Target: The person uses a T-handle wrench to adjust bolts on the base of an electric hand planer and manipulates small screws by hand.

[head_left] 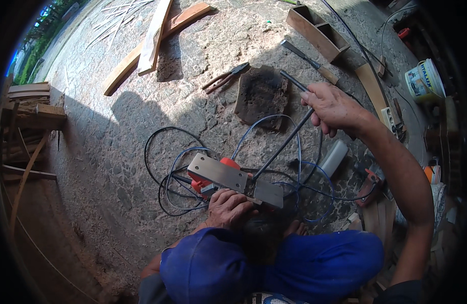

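An electric hand planer with a red body lies sole up in front of my knees, its flat metal sole showing. My left hand is closed around its near side, the fingers bent against the sole's edge. My right hand, raised to the right, grips a long dark metal rod. The rod seems bent at the fingers, one arm pointing up and left. Its lower end reaches into the gap across the planer's sole, where the cutter sits. My hand hides the rod's bend.
Black and blue cables loop around the planer. Beyond it lie a dark charred block, pliers and a chisel. Wooden strips lie far left. A wooden box and a white bucket stand at right.
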The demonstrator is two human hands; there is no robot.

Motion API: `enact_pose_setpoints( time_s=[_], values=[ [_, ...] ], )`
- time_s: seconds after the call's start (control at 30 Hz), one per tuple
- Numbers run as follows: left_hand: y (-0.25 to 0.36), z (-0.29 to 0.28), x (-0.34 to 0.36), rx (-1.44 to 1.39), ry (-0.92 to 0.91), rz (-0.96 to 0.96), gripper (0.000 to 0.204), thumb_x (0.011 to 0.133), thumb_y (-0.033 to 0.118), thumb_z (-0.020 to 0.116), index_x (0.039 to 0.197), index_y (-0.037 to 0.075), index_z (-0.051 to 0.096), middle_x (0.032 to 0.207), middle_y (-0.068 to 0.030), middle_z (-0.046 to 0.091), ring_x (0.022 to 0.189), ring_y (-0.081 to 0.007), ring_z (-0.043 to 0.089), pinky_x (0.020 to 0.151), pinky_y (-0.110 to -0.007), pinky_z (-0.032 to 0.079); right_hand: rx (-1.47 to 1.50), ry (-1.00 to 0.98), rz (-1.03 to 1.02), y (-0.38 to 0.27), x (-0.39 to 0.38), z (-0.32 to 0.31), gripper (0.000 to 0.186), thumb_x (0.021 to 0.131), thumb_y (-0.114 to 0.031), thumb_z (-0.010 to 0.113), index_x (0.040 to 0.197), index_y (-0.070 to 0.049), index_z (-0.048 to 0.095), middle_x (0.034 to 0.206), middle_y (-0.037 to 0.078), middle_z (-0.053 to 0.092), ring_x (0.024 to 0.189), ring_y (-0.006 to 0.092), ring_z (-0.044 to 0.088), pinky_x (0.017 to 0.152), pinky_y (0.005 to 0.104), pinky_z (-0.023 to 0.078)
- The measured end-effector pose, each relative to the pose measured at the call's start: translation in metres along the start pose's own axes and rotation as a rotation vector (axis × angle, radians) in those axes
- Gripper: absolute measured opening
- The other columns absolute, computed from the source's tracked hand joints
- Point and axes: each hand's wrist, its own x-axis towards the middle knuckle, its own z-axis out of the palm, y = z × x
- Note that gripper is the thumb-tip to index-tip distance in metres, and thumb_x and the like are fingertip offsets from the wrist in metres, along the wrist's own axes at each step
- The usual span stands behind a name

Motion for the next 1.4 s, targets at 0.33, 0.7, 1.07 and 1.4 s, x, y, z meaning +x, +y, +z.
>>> enact_pose_setpoints(
  time_s=[0.33,0.7,1.07,1.4],
  values=[
    [-0.047,-0.011,0.093,-0.315,-0.007,-0.163,0.029,0.092,0.027,0.074,0.109,0.005,0.067,0.101,-0.0131,0.067,0.093,-0.0303,0.065,0.085,-0.043,0.049,-0.447,0.149,-0.180,0.012,0.028,0.007,0.038,0.108,-0.032,0.045,0.104,0.002,0.061,0.082,0.019,0.065,0.076,0.0355,0.067,0.072,0.0472,0.052],
    [-0.088,0.043,0.255,-2.222,0.134,-0.582,0.045,0.103,0.031,0.061,0.131,-0.003,0.053,0.122,-0.0181,0.066,0.121,-0.0322,0.064,0.105,-0.043,0.052,-0.744,0.374,-0.326,-0.018,0.030,0.031,0.039,0.107,-0.035,0.047,0.106,0.001,0.062,0.093,0.024,0.071,0.093,0.0387,0.072,0.084,0.0505,0.058],
    [-0.113,0.043,0.244,-1.731,0.169,-0.203,0.051,0.108,0.040,0.047,0.136,-0.003,0.052,0.127,-0.0192,0.064,0.123,-0.0320,0.062,0.103,-0.043,0.052,-0.777,0.441,-0.438,-0.006,0.050,0.033,0.036,0.102,-0.042,0.058,0.086,-0.010,0.061,0.078,0.010,0.071,0.082,0.0261,0.075,0.063,0.0369,0.062],
    [-0.070,0.024,0.155,-1.030,-0.600,-0.436,0.044,0.102,0.029,0.063,0.136,0.001,0.058,0.122,-0.0159,0.067,0.113,-0.0200,0.064,0.096,-0.036,0.051,1.124,0.768,-0.901,0.006,0.064,0.136,0.034,0.108,-0.033,0.054,0.127,-0.004,0.056,0.133,0.013,0.060,0.132,0.0241,0.054,0.114,0.0437,0.040]
  ],
)
